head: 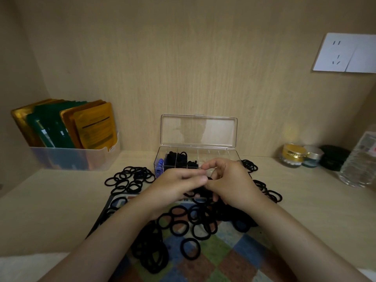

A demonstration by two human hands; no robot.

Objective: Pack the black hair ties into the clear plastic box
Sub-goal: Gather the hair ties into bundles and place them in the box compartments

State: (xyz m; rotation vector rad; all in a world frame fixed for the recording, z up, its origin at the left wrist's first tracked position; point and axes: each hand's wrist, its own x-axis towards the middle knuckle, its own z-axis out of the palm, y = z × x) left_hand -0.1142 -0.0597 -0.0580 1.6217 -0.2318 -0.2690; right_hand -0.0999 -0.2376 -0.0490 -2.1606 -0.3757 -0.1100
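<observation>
The clear plastic box [227, 154] stands open at the back of the wooden desk, its lid upright against the wall. Its left compartments hold black hair ties and something blue. Many loose black hair ties [190, 248] lie scattered on the desk and on a checkered mat. My left hand [175, 185] and my right hand [232, 183] meet just in front of the box, fingers pinched together on a bunch of black hair ties [200, 193] that is mostly hidden between them.
A translucent bin with gold and green sachets [67, 127] stands at the back left. Small cosmetic jars [294, 154] and a plastic water bottle [361, 159] sit at the right. A wall socket [343, 52] is on the back panel.
</observation>
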